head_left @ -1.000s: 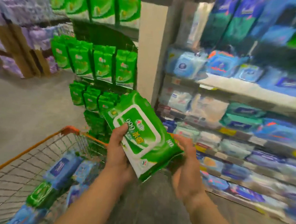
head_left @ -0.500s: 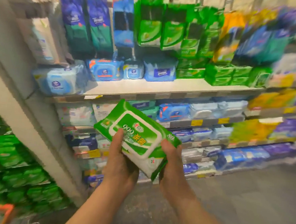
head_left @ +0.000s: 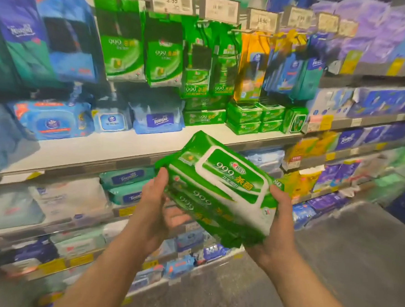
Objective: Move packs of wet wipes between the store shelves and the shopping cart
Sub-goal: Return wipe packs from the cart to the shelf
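Note:
A green pack of wet wipes [head_left: 221, 185] with a white-framed lid label hangs tilted in front of the shelves, held between both hands. My left hand [head_left: 155, 205] grips its left end, thumb on the upper edge and fingers underneath. My right hand [head_left: 278, 219] grips its right end, thumb on top. A second green layer shows under the top pack; I cannot tell if it is a separate pack. Behind it runs a white shelf [head_left: 107, 150] with matching green packs [head_left: 244, 119] stacked at its right part. No shopping cart is in view.
Blue wipe packs [head_left: 54, 120] lie on the left of the white shelf. Green and blue bags hang from hooks above, under price tags [head_left: 171, 0]. Lower shelves hold more blue and white packs. Grey floor [head_left: 332, 268] spreads to the lower right.
The view swung right, from the cart and a green display to the shelf wall. The green pack stayed in both hands and now sits higher, in front of the white shelf.

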### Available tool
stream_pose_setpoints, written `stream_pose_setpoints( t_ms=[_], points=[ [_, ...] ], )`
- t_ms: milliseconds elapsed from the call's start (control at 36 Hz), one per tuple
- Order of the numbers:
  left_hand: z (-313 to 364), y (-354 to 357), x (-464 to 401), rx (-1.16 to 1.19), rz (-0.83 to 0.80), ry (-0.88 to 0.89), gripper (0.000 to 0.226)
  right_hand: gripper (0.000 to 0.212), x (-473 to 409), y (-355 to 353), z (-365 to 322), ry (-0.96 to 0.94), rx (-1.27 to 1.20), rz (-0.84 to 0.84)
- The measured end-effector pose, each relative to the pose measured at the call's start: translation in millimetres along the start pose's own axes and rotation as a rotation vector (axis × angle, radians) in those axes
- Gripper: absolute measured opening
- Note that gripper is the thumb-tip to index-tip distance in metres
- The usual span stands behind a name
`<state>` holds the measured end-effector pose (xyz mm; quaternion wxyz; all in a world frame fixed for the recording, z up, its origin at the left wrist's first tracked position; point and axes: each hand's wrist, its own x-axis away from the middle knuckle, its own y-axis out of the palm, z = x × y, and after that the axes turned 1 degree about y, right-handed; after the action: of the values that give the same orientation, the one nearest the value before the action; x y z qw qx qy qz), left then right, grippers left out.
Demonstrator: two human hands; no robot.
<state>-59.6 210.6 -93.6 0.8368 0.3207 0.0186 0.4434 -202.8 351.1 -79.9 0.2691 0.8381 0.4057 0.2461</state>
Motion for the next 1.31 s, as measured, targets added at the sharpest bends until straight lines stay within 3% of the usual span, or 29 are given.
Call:
stream_pose_setpoints(
  t_ms=[194,333,556,639,722,806,889,944,1000,1083,1167,1306],
  points=[
    [36,6,-71,-0.296,-0.207,0.051,0.063,0.047,-67,11,-28,-0.019,0.010,0.030],
    [56,8,-118,-0.356,-0.250,0.039,0.034,0.042,-111,23,-44,-0.042,0.069,0.128],
    [72,6,-172,-0.360,-0.195,0.059,0.059,0.042,-174,19,-69,0.002,0.134,0.158],
    [76,12,-189,-0.343,-0.173,0.057,0.058,0.073,-203,19,-77,0.038,0.155,0.106],
    [78,17,-202,-0.387,-0.165,0.063,0.066,0.056,-228,28,-88,0.093,0.207,0.056],
    [80,25,-213,-0.469,-0.182,0.057,0.080,0.066,-249,26,-102,0.163,0.238,0.030],
    [79,36,-221,-0.470,-0.238,0.026,0.058,0.052,-271,27,-111,0.154,0.260,-0.079],
    [79,45,-226,-0.502,-0.181,0.034,0.048,0.045,-284,28,-117,0.184,0.266,-0.132],
    [78,52,-232,-0.500,-0.129,0.037,0.041,0.050,-298,23,-123,0.244,0.251,-0.180],
    [76,60,-238,-0.452,-0.161,0.009,0.047,0.032,-316,23,-132,0.301,0.241,-0.230],
    [75,65,-243,-0.399,-0.202,-0.002,0.052,0.045,-331,24,-138,0.290,0.282,-0.231],
    [73,69,-247,-0.424,-0.168,0.129,0.052,0.044,-348,37,-147,0.300,0.411,-0.176]
  ],
)
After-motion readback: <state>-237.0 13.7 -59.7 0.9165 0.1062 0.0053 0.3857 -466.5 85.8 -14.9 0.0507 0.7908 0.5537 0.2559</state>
